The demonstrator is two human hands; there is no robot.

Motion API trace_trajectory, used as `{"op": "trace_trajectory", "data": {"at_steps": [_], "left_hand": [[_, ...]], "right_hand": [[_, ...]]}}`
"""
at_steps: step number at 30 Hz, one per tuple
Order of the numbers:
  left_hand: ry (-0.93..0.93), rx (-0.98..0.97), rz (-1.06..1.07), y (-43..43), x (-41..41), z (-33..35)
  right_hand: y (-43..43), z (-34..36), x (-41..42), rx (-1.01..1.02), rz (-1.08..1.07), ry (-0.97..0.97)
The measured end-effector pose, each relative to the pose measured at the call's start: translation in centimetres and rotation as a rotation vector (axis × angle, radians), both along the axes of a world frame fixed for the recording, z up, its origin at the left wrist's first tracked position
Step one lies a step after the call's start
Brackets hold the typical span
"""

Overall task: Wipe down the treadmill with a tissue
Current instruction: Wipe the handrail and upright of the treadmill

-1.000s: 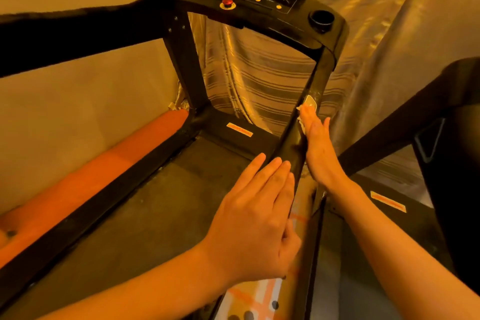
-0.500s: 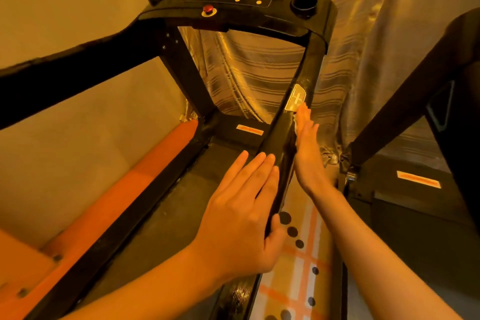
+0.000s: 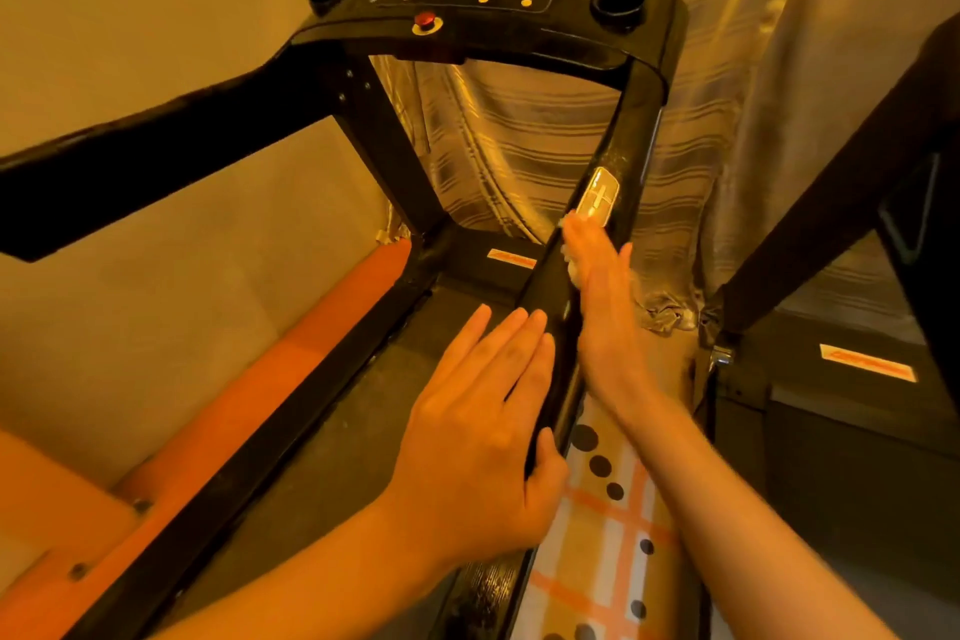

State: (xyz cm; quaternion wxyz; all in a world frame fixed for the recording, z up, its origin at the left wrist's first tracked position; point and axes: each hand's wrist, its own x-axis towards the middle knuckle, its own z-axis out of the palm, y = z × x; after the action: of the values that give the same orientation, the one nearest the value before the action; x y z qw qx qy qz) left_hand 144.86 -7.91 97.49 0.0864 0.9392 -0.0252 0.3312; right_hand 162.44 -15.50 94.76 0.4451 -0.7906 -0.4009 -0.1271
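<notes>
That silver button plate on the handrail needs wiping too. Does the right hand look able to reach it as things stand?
Probably yes. The right hand lies flat on the handrail over the tissue, fingertips just below the silver plate, with nothing between them.

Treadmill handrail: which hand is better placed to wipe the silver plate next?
Right. The right hand presses the tissue on the handrail just below the silver plate; the left hand rests lower, without tissue.

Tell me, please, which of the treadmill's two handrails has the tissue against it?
The right handrail, with the silver button pad: the right hand presses the tissue on it. The left handrail is untouched.
</notes>
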Motion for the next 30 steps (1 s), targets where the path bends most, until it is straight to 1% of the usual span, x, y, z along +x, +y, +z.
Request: {"op": "trace_trajectory", "data": {"at_steps": [1,2,3,4,5,9,11,13,15,17,18,20,22,23,24,26,27,28,30], "left_hand": [[-0.003,-0.008,-0.001,0.0,0.0,0.0],[-0.003,-0.020,-0.003,-0.1,0.0,0.0],[-0.003,-0.029,-0.005,-0.1,0.0,0.0],[-0.006,-0.032,-0.007,-0.1,0.1,0.0],[-0.011,-0.029,-0.006,-0.1,0.1,0.0],[-0.016,-0.009,-0.003,-0.1,0.0,-0.1],[-0.014,-0.006,-0.006,-0.1,0.0,-0.1],[-0.013,-0.018,-0.011,-0.1,0.0,0.0],[-0.012,-0.035,-0.010,0.0,0.1,0.0],[-0.005,-0.031,-0.011,0.1,0.2,-0.1],[0.002,-0.023,-0.010,0.1,0.1,-0.2],[0.015,-0.016,-0.020,0.1,0.1,-0.3],[0.004,-0.031,-0.025,0.1,0.0,-0.3],[-0.002,-0.036,-0.028,0.1,0.0,-0.4],[-0.006,-0.039,-0.030,0.1,0.0,-0.4],[-0.017,-0.050,-0.036,0.1,0.0,-0.6],[-0.025,-0.057,-0.041,0.2,0.0,-0.8],[-0.033,-0.058,-0.046,0.2,0.1,-0.9],[-0.036,-0.045,-0.046,0.3,0.1,-1.1]], "right_hand": [[-0.7,-0.2,-2.5,0.060,0.051,0.000],[-1.7,-0.6,-5.4,0.078,0.135,0.019],[-2.4,-1.1,-7.1,0.058,0.200,0.018],[-2.8,-1.1,-6.8,0.037,0.206,-0.031],[-2.8,-0.6,-5.1,0.002,0.196,-0.074],[0.0,3.9,5.0,-0.307,0.083,-0.030],[1.1,4.6,5.8,-0.387,0.059,-0.091],[0.4,4.8,2.3,-0.381,0.146,-0.171],[-1.5,4.2,-2.1,-0.362,0.276,-0.194],[-2.7,4.4,-2.5,-0.395,0.364,-0.265],[-2.3,5.1,-1.0,-0.458,0.367,-0.315],[-0.8,6.2,4.0,-0.590,0.299,-0.344],[1.0,6.8,8.2,-0.630,0.233,-0.302],[1.4,6.6,8.6,-0.655,0.229,-0.310],[1.2,6.6,7.6,-0.663,0.263,-0.312],[-0.1,6.6,2.8,-0.623,0.340,-0.298],[-0.8,7.0,0.0,-0.649,0.372,-0.300],[-1.3,7.0,-1.1,-0.649,0.413,-0.323],[-1.2,8.0,0.5,-0.703,0.440,-0.453]]}}
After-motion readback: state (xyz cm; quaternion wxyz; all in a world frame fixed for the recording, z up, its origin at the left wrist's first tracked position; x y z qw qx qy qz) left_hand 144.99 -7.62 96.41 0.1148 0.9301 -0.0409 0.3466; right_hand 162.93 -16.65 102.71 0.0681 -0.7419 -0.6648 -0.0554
